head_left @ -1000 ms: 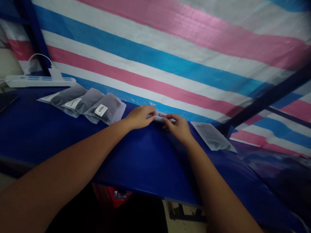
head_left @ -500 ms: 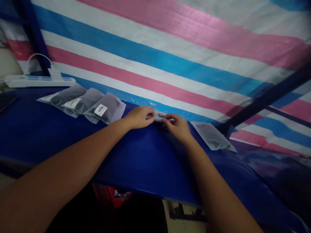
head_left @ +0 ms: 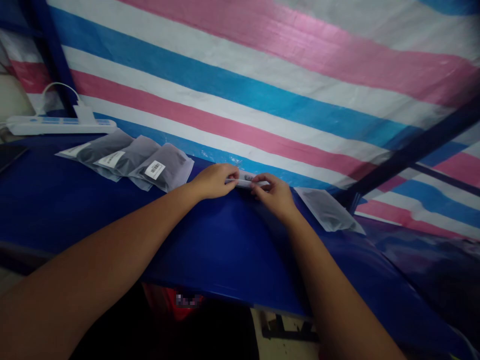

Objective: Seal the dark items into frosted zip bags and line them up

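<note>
My left hand (head_left: 214, 181) and my right hand (head_left: 275, 196) meet at the far side of the blue table (head_left: 210, 245). Both pinch a small pale plastic packet (head_left: 245, 180) between fingertips, the left at its left end, the right at its right end. Most of the packet is hidden by my fingers. A flat grey packet (head_left: 329, 210) lies just right of my right hand.
Three overlapping grey packets with white barcode labels (head_left: 131, 158) lie at the left of the table. A white power strip (head_left: 56, 125) with a plug sits at the far left. A striped pink, blue and white tarp (head_left: 262, 85) rises behind. A red object (head_left: 170, 302) shows under the table's edge.
Almost nothing differs; both hands stay pinched on the small packet in the same spot, shifting only slightly.
</note>
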Demonstrator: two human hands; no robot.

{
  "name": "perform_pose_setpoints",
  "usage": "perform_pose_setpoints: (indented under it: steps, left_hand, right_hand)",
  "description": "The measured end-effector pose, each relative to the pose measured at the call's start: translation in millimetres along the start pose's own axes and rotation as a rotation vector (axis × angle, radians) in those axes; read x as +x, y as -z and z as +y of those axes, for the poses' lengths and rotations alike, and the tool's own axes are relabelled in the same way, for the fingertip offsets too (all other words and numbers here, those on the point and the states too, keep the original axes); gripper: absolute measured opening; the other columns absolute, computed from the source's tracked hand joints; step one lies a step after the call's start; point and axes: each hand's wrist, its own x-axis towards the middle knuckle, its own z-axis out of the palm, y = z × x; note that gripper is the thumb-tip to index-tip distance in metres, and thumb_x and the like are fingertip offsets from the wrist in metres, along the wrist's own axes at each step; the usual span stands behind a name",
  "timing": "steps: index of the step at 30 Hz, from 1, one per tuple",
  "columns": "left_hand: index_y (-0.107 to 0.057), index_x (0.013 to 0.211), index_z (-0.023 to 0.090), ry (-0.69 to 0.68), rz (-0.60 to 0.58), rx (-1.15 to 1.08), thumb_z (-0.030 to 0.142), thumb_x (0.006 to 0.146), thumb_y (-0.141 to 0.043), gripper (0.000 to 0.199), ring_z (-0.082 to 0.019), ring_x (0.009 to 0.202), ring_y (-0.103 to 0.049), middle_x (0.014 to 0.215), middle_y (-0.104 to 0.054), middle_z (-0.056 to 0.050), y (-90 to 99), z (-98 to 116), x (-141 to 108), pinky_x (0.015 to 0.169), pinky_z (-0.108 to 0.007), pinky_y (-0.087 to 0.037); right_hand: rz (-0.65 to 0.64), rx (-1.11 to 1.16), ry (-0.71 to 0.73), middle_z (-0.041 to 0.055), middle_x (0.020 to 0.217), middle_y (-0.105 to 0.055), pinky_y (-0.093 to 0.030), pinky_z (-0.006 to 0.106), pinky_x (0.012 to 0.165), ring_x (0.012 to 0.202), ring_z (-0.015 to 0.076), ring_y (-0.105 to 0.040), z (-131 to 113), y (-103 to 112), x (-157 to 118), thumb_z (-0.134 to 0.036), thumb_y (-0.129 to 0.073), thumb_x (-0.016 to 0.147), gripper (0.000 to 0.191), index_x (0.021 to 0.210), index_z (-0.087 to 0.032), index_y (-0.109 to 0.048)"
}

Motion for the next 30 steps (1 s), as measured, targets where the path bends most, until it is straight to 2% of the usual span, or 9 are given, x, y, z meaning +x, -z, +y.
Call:
perform_pose_setpoints:
  steps: [9,16,21,24,30]
  left_hand:
    - [-0.068,0.094,0.021,-0.005,-0.031,-0.05,0.021,0.084,-0.058,0.014,-0.016,0.076,-0.061,0.087,-0.069,-0.002,-1.0,0.6,-0.8,0.071,-0.029,-0.045]
    - [-0.072,0.081,0.021,0.049,-0.099,-0.098,0.023,0.083,-0.057,0.015,-0.015,0.066,-0.059,0.074,-0.068,-0.001,-1.2,4.8,-0.8,0.063,-0.028,-0.042]
    - [-0.07,0.071,0.02,0.053,-0.201,-0.088,0.023,0.081,-0.057,0.017,-0.013,0.059,-0.054,0.066,-0.065,0.0,-2.3,2.1,-1.0,0.057,-0.028,-0.037]
    - [-0.073,0.075,0.02,0.062,-0.251,-0.108,0.024,0.079,-0.06,0.015,-0.013,0.06,-0.057,0.069,-0.069,-0.001,-3.2,0.4,-1.4,0.058,-0.028,-0.039]
    - [-0.077,0.082,0.022,0.07,-0.31,-0.141,0.029,0.08,-0.063,0.015,-0.015,0.066,-0.062,0.076,-0.074,-0.002,-2.8,-1.5,-2.6,0.062,-0.029,-0.043]
  right_hand:
    - [-0.003,-0.079,-0.007,0.0041,0.077,-0.074,-0.05,0.031,0.065,0.067,0.019,-0.068,-4.0,1.2,-2.1,-0.035,-0.064,0.08,0.024,0.1,-0.022,-0.071]
    - [-0.044,-0.12,0.007,0.0035,0.078,-0.073,-0.047,0.03,0.064,0.065,0.0171,-0.064,-6.0,1.1,-2.8,-0.034,-0.064,0.079,0.017,0.09,-0.022,-0.07]
    - [-0.157,-0.095,-0.006,0.0029,0.077,-0.073,-0.046,0.029,0.063,0.064,0.0164,-0.063,-5.4,2.0,-3.3,-0.031,-0.065,0.077,0.015,0.088,-0.021,-0.071]
    - [-0.229,-0.068,-0.013,0.0025,0.077,-0.072,-0.045,0.029,0.061,0.064,0.0161,-0.062,-3.0,2.7,-3.1,-0.03,-0.065,0.077,0.015,0.087,-0.022,-0.071]
    - [-0.264,-0.084,-0.012,0.0022,0.074,-0.072,-0.044,0.029,0.058,0.063,0.0166,-0.062,-3.3,4.8,-3.9,-0.032,-0.065,0.077,0.015,0.086,-0.022,-0.072]
